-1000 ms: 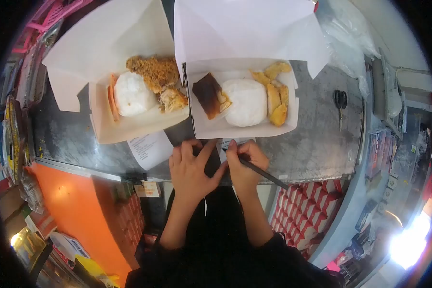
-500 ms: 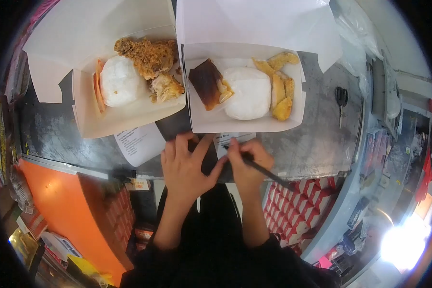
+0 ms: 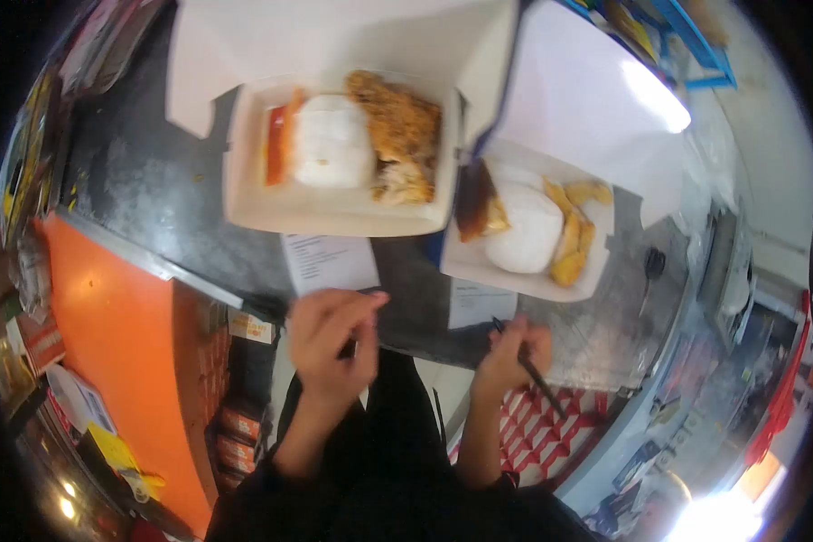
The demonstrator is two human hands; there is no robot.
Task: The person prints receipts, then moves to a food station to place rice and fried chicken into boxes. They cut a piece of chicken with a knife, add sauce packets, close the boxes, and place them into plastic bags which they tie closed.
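My right hand (image 3: 506, 357) grips a dark pen (image 3: 544, 388), its tip near the lower edge of a small printed paper (image 3: 481, 304). At the lower edge of another printed slip (image 3: 332, 264), my left hand (image 3: 330, 339) has loosely bent fingers, thumb apart, and nothing in it. Beyond the left slip stands an open white box (image 3: 271, 212) with a round white wrapped portion (image 3: 334, 144), fried chicken (image 3: 397, 122) and a red sachet (image 3: 277, 135). The right open box (image 3: 551, 289) carries another white portion (image 3: 522, 230), golden fried pieces (image 3: 571, 244) and a dark brown packet (image 3: 479, 206).
Black-handled scissors (image 3: 652, 266) lie on the dark metal table (image 3: 144, 199) at the right. An orange panel (image 3: 108, 334) stands below its left edge. Red-and-white patterned material (image 3: 546, 429) shows beneath the table at right. Clear plastic (image 3: 709, 154) hangs beyond the right side.
The view has turned and shifted, so the boxes appear farther right. My left hand has lifted off the table and curled, moving away from my right hand, which still holds the pen.
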